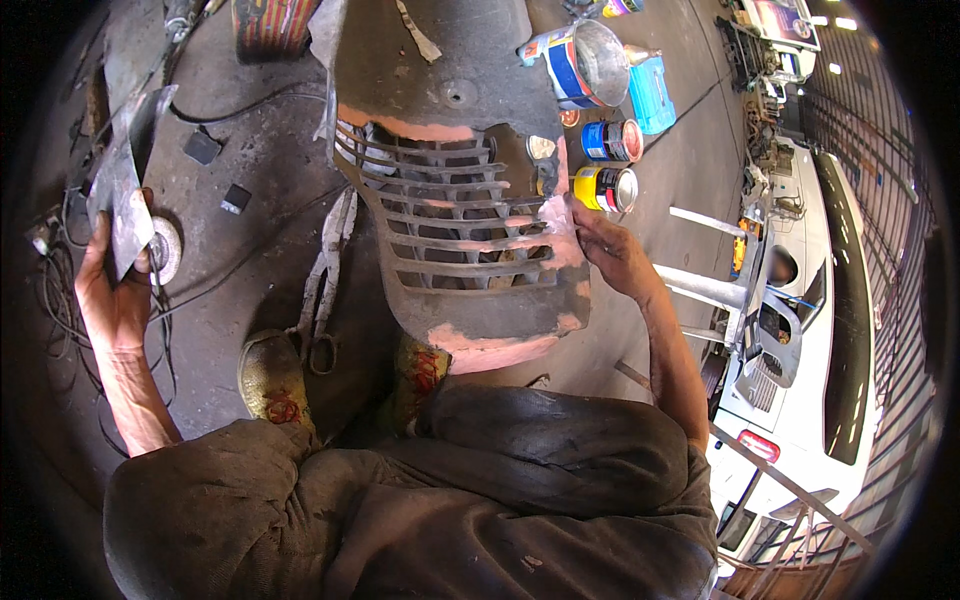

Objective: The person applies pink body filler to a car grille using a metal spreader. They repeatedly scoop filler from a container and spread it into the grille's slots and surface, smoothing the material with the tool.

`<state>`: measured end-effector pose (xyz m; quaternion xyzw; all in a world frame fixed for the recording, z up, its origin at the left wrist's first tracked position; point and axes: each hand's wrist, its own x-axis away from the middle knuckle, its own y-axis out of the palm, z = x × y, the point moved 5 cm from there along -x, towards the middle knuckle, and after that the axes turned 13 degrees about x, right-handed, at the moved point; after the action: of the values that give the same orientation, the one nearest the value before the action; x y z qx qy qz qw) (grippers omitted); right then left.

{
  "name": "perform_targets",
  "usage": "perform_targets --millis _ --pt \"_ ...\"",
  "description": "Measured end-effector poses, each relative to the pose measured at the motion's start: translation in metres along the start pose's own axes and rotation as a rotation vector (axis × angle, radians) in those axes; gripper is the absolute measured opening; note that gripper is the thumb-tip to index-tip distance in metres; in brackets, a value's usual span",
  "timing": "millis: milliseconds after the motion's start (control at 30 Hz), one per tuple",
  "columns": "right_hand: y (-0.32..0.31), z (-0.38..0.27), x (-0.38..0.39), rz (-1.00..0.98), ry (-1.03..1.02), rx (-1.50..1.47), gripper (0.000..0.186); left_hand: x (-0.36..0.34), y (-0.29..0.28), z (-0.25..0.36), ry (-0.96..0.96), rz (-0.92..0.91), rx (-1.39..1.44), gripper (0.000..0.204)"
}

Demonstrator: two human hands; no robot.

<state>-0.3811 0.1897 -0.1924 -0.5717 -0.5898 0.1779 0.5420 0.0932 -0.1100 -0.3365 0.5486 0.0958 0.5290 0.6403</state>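
Observation:
At the left, my left hand (120, 300) grips a thin, bent grey metal sheet (130, 215) by its near end, thumb and fingers around the edges. My right hand (615, 252) is at the right edge of a dark vehicle grille panel (450, 310). Its fingers are closed against pale pink filler (556, 212) on the slats. Whatever those fingers may hold is hidden. More pink patches show along the panel's upper opening, slats and near edge. The panel stands in front of my knees, its slatted part toward me.
Beyond my right hand stand a yellow can (605, 188), a blue can (612, 141) and a large tin (580, 65). Shears-like metal tool (325, 270) lies near my shoes. Cables (70, 310) and a round disc (166, 250) lie at left. A metal stand (700, 285) and white vehicle are at right.

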Motion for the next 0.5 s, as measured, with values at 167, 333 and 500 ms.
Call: perform_targets --millis 167,333,500 --pt "0.000 0.001 0.002 -0.043 -0.053 0.164 0.058 0.002 0.006 -0.001 -0.004 -0.019 -0.010 0.043" --pt "0.004 -0.008 0.005 0.013 -0.127 0.180 0.057 -0.002 -0.004 0.000 -0.004 0.032 -0.016 0.044" --pt "-0.003 -0.006 0.003 0.081 -0.057 0.222 0.054 -0.001 0.000 -0.002 -0.021 -0.002 -0.031 0.043"
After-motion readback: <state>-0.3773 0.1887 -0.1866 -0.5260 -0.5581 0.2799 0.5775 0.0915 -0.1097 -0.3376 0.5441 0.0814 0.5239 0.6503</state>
